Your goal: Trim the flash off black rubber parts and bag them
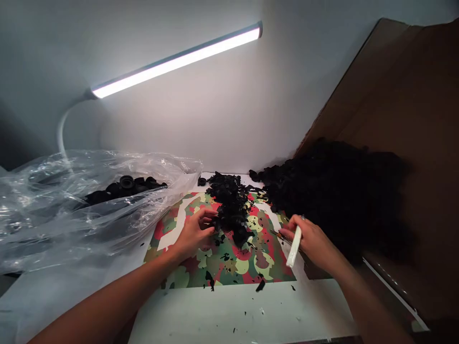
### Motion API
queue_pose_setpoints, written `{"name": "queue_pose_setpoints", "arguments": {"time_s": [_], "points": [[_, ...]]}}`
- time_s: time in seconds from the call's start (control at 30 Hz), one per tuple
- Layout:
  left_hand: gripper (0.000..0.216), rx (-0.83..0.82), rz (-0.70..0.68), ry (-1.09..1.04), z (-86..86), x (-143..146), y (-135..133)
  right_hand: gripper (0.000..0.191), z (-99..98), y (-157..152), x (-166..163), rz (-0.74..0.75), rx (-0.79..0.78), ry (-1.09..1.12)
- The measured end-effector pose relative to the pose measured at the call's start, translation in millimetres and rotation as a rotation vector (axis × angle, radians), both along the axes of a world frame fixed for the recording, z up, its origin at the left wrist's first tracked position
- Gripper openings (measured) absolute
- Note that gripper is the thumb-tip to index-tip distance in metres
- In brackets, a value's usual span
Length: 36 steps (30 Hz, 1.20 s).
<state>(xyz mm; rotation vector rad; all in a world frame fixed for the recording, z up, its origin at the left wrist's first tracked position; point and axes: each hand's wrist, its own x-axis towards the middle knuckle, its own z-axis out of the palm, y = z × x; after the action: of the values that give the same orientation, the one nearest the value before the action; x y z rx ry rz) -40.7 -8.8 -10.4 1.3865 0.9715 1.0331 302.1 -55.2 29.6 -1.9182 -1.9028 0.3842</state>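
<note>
My left hand (195, 232) rests on a camouflage-patterned mat (229, 260), its fingers curled and pinching a small black piece at the edge of a pile of black scraps (229, 205). My right hand (311, 241) is closed round a white-handled tool (294, 246), whose thin tip points left toward the scrap pile. A much larger heap of black parts (337, 191) lies just behind and right of the right hand.
A clear plastic bag (89, 200) holding black round parts (125, 184) lies at the left. A lit tube lamp (175, 59) hangs above. A brown cardboard sheet (405, 110) leans at the right. Black crumbs dot the white tabletop (236, 310).
</note>
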Motion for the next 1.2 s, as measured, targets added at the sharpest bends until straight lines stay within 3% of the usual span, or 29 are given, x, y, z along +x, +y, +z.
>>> {"name": "queue_pose_setpoints", "arguments": {"time_s": [0.1, 0.2, 0.37, 0.6, 0.87, 1.2], "points": [[0.031, -0.047, -0.008, -0.043, 0.4, 1.1, -0.7, 0.045, 26.2, 5.0, -40.2, 0.128, 0.045, 0.386], [0.044, -0.195, -0.016, -0.188, -1.4, 3.1, -1.4, 0.056, 40.2, 13.1, -86.9, 0.348, 0.046, 0.547], [0.053, -0.351, -0.013, -0.348, -6.7, 6.8, -0.7, 0.051, 24.1, 21.1, -134.3, 0.425, 0.057, 0.602], [0.055, -0.224, 0.049, -0.292, -10.9, 6.4, 1.2, 0.024, -12.6, 18.2, -138.0, 0.243, 0.047, 0.854], [0.04, -0.193, 0.057, -0.235, -8.5, 5.7, 0.4, 0.021, -6.2, 14.2, -135.3, 0.352, 0.056, 0.617], [0.041, -0.196, 0.054, -0.211, -5.5, 6.3, 0.0, 0.015, -2.8, 12.3, -137.3, 0.401, 0.025, 0.556]]}}
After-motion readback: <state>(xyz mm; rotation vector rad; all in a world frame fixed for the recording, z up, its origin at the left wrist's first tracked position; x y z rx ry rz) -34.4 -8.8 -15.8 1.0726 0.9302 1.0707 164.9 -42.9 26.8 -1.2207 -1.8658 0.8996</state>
